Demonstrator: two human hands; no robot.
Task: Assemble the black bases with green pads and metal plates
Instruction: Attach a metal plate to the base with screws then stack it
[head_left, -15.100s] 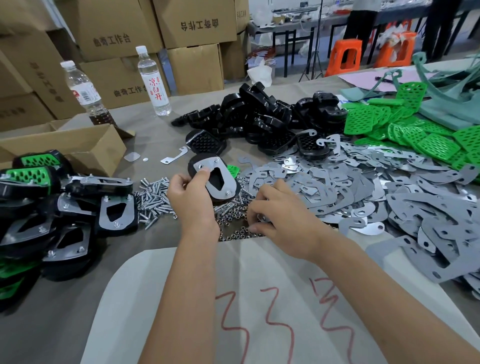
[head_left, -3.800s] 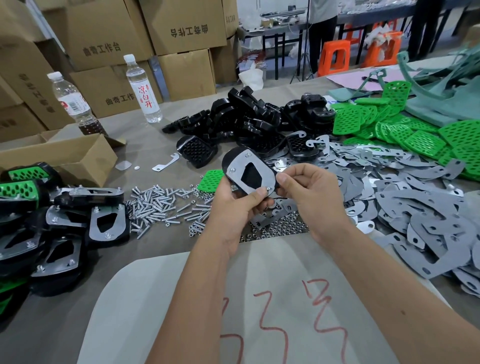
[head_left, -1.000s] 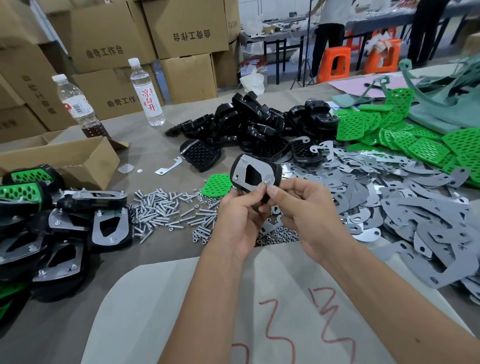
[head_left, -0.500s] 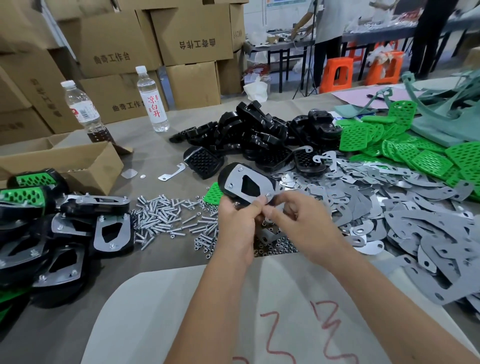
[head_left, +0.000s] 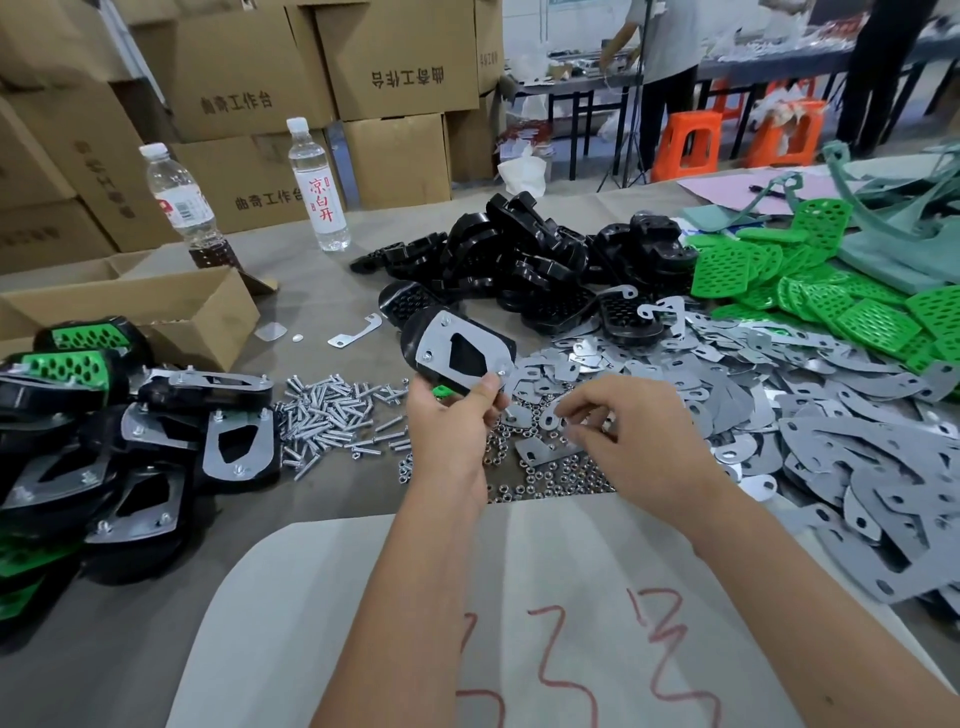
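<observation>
The left hand (head_left: 457, 415) holds a black base (head_left: 447, 348) up off the table (head_left: 322, 301), thumb and fingers pinching its near end; a metal plate (head_left: 462, 353) with screws in it lies on the upturned face of the base. A bit of green pad (head_left: 442, 391) shows under the base, just above the hand. The right hand (head_left: 634, 431) is apart from the base, to its right and lower, fingers curled down over the nuts (head_left: 561, 478) and loose plates (head_left: 779, 395) on the table; whether it pinches a nut I cannot tell. Screws (head_left: 337, 421) lie just left of the left hand. Finished bases (head_left: 130, 447) are piled at far left, bare bases (head_left: 519, 254) beyond, green pads (head_left: 831, 296) at right
</observation>
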